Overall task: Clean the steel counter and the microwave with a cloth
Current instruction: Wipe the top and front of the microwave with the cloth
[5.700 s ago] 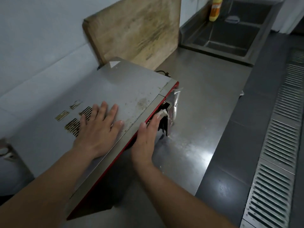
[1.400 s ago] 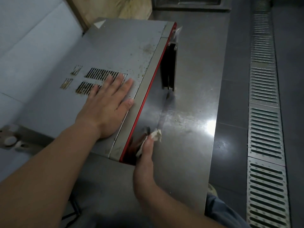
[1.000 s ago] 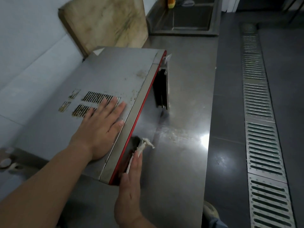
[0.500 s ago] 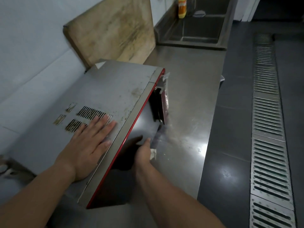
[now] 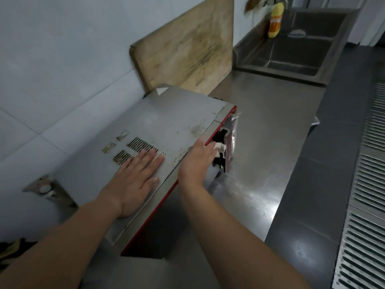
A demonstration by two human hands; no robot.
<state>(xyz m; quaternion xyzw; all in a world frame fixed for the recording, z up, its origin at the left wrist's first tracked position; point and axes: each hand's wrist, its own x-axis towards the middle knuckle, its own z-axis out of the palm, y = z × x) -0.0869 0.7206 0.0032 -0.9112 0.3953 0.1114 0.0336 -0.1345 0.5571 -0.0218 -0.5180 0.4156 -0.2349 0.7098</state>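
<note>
two hands at work | left hand (image 5: 135,176) flat, fingers spread, steadying microwave (image 5: 166,130) top | right hand (image 5: 198,161) fingers pinched cloth (image 5: 219,147) against door handle (image 5: 228,142) to wipe

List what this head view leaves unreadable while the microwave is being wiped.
- Microwave front: faces away from the camera.
- Cloth: mostly covered by the right hand; its grip is unclear.
- Bottle label by the sink: too small and blurred.
- Object at the top edge: blurred and cut off.
</note>
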